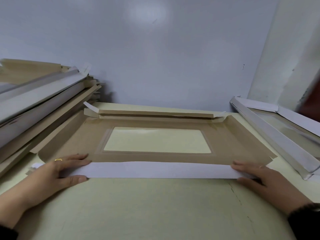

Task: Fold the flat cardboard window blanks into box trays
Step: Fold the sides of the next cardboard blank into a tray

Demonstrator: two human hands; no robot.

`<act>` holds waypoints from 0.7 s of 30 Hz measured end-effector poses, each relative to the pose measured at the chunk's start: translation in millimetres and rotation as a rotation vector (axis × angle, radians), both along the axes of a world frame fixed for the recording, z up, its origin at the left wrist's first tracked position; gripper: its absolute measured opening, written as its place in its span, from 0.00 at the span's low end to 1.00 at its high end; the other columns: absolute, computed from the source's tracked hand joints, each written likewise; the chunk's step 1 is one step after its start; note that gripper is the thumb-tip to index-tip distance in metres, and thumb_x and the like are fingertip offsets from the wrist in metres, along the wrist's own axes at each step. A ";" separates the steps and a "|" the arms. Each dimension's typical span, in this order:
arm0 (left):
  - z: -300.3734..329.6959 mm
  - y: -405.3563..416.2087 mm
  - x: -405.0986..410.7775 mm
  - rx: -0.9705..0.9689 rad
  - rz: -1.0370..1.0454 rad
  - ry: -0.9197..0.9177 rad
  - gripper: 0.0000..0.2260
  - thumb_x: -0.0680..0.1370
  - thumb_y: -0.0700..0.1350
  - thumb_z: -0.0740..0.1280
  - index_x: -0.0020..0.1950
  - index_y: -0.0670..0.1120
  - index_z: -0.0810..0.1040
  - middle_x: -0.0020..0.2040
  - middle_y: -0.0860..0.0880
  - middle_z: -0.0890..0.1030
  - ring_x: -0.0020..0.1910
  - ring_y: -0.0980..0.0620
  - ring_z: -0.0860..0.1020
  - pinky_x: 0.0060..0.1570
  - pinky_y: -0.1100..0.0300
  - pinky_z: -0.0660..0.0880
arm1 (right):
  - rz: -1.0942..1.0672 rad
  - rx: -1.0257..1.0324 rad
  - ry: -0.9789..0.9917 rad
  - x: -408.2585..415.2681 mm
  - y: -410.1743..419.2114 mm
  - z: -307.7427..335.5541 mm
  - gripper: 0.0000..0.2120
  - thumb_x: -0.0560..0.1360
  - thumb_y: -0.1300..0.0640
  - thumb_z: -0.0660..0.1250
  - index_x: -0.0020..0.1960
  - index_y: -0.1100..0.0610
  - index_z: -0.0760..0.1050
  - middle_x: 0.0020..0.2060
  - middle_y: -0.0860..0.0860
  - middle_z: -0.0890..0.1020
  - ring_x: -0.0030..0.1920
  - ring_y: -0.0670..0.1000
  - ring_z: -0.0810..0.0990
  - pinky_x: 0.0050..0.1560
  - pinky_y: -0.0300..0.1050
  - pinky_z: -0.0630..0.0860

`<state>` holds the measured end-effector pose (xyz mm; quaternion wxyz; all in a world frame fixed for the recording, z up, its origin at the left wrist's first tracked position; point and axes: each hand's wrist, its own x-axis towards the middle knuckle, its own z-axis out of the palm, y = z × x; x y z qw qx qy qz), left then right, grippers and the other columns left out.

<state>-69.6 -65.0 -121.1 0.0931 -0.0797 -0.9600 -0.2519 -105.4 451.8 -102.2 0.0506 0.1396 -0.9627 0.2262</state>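
The person is working on 1 blank [72, 135], lying brown side up on the pale yellow-green table [155, 205] directly ahead, its clear window [156, 140] showing the tabletop through it. The step in hand appears to be the near long flap: that white strip [161, 169] is lying turned over onto the brown panel, and both hands are bearing on its ends.

At the left end, the left hand [64, 168], wearing a gold ring [58, 159], is lying flat with straight fingers across the strip and the thumb along its near edge, pressing rather than gripping. At the right end, the right hand [256, 175] is doing much the same, fingers extended over the strip, thumb under its front edge; whether it is pinching the flap cannot be told.

The far long flap [155, 113] is already lying doubled over, while the 2 short side flaps are only rising slightly. The next move probably calls for creasing this near fold firmly along its length, then raising the side flaps and tucking the corner tabs.

To the left, a stack of cardboard pieces [34, 104] is leaning in a heap against the grey-blue wall [155, 58]. To the right, folded white trays [280, 142] are resting beside a paler wall panel [285, 58].
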 end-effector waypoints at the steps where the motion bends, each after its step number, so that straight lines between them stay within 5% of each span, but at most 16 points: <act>1: -0.5 -3.3 0.0 -0.020 0.020 0.038 0.22 0.59 0.76 0.64 0.51 0.75 0.74 0.59 0.78 0.68 0.59 0.76 0.67 0.58 0.63 0.67 | -0.028 -0.001 0.015 0.0 1.7 0.2 0.14 0.73 0.50 0.65 0.58 0.42 0.76 0.59 0.34 0.72 0.59 0.40 0.70 0.58 0.34 0.61; 5: 8.6 -2.3 2.2 -0.075 0.108 0.147 0.19 0.63 0.78 0.56 0.43 0.71 0.78 0.51 0.71 0.75 0.45 0.73 0.75 0.44 0.76 0.68 | -0.075 0.025 0.164 -1.1 -0.7 2.3 0.07 0.75 0.57 0.65 0.43 0.50 0.82 0.41 0.44 0.80 0.44 0.47 0.76 0.46 0.41 0.67; 8: 13.4 2.3 1.4 -0.093 0.135 0.226 0.17 0.68 0.74 0.55 0.40 0.67 0.77 0.43 0.62 0.76 0.38 0.65 0.76 0.33 0.73 0.67 | -0.138 0.038 0.240 -1.2 0.3 3.6 0.09 0.73 0.61 0.67 0.35 0.53 0.78 0.31 0.49 0.77 0.35 0.50 0.75 0.40 0.45 0.67; 11: 14.2 8.2 1.0 -0.093 0.218 0.243 0.12 0.67 0.69 0.61 0.34 0.64 0.76 0.33 0.56 0.75 0.31 0.55 0.75 0.33 0.65 0.68 | -0.239 0.041 0.276 -2.8 -1.6 4.9 0.11 0.72 0.59 0.69 0.32 0.52 0.73 0.26 0.49 0.76 0.31 0.52 0.74 0.37 0.49 0.67; 14: 13.2 16.8 -2.2 -0.200 0.327 0.280 0.20 0.69 0.64 0.67 0.23 0.56 0.68 0.22 0.54 0.70 0.28 0.55 0.72 0.30 0.59 0.62 | -0.308 0.058 0.292 -6.7 -8.0 5.5 0.18 0.69 0.56 0.71 0.30 0.51 0.63 0.22 0.47 0.70 0.28 0.51 0.69 0.35 0.47 0.62; 17: 15.8 24.3 -6.8 -0.277 0.359 0.229 0.20 0.70 0.66 0.65 0.27 0.54 0.66 0.23 0.53 0.72 0.30 0.52 0.72 0.40 0.55 0.60 | -0.353 0.105 0.253 -12.5 -8.0 2.0 0.15 0.69 0.52 0.71 0.32 0.52 0.66 0.26 0.48 0.73 0.33 0.53 0.71 0.42 0.48 0.62; 19: 16.6 25.1 -8.5 -0.308 0.383 0.190 0.16 0.67 0.65 0.62 0.31 0.54 0.70 0.27 0.53 0.75 0.35 0.51 0.73 0.44 0.57 0.57 | -0.369 0.117 0.191 -16.7 -7.0 -0.8 0.08 0.71 0.48 0.69 0.39 0.50 0.72 0.38 0.48 0.79 0.46 0.54 0.75 0.57 0.50 0.60; 21: 16.1 24.9 -9.1 -0.331 0.425 0.155 0.14 0.68 0.64 0.65 0.36 0.55 0.73 0.33 0.53 0.76 0.43 0.50 0.74 0.50 0.56 0.58 | -0.394 0.150 0.091 -20.9 -6.1 -4.3 0.11 0.73 0.45 0.65 0.53 0.47 0.74 0.53 0.48 0.78 0.60 0.52 0.72 0.66 0.46 0.51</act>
